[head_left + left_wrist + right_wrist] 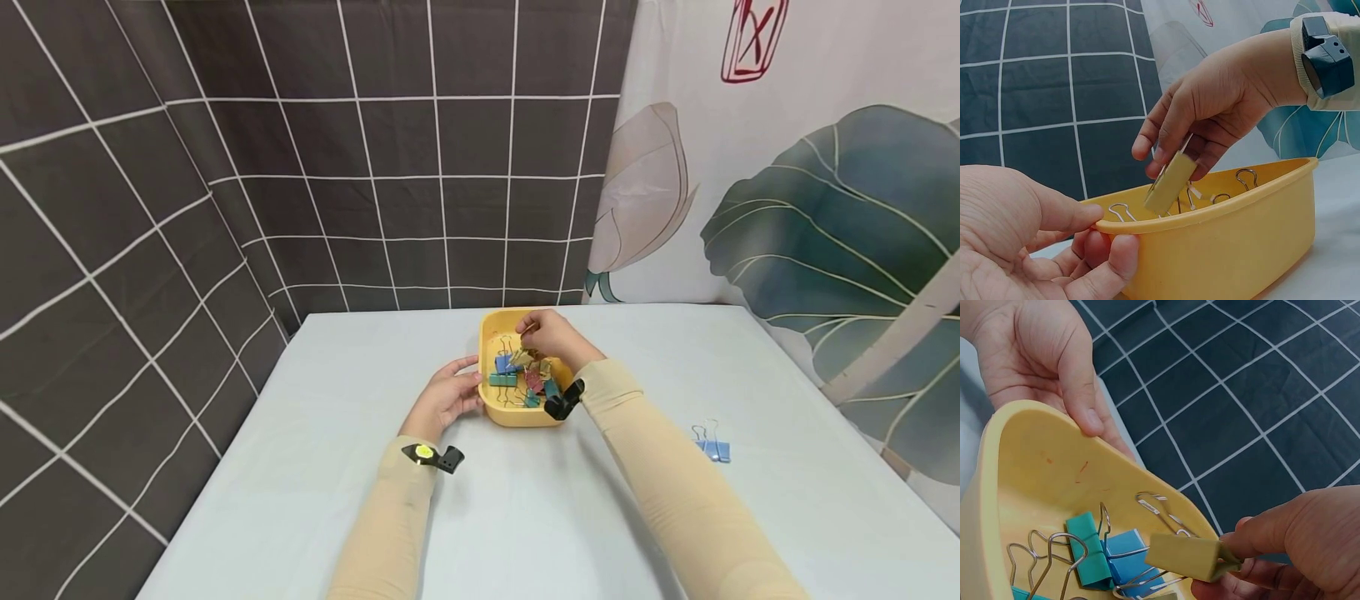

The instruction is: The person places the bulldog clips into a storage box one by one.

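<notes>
A yellow plastic bin (517, 417) stands on the table with several binder clips inside. My left hand (450, 396) holds its left side, the thumb at the rim and curled fingers against the outer wall. Above the bin, my right hand (555, 337) pinches a yellow binder clip (1182, 555) between thumb and fingers. Under that clip lie a green binder clip (1090, 550) and a blue binder clip (1129, 559), their wire handles sticking up. A reddish clip (534, 382) also lies in the bin. The right hand and wrist hide part of the bin's right side.
On the white table (337, 400), right of my right forearm, lies a blue binder clip (712, 450). Behind the table hang a dark cloth with a white grid (397, 142) and a leaf-patterned cloth (840, 217).
</notes>
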The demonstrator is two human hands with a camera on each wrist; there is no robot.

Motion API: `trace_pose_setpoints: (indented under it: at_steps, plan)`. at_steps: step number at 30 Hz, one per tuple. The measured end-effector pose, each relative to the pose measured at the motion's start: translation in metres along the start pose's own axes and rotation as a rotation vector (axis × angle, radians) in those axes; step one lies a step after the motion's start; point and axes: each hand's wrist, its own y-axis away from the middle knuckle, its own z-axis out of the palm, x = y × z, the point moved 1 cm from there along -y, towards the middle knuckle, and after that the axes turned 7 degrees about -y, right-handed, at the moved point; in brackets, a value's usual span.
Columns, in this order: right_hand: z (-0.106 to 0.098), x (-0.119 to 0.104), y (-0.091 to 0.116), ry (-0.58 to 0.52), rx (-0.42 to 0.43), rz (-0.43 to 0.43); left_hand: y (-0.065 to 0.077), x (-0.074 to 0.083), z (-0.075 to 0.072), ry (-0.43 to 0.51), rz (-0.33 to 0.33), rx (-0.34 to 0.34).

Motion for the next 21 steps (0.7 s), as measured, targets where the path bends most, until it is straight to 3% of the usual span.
trace_pose_setpoints:
  at_steps: [21]
  plan:
    - [-0.002, 0.0043, 0.0007, 0.04, -0.011, -0.033, -0.0004, 0.0003, 0.0007, -0.002, -0.002, 0.002]
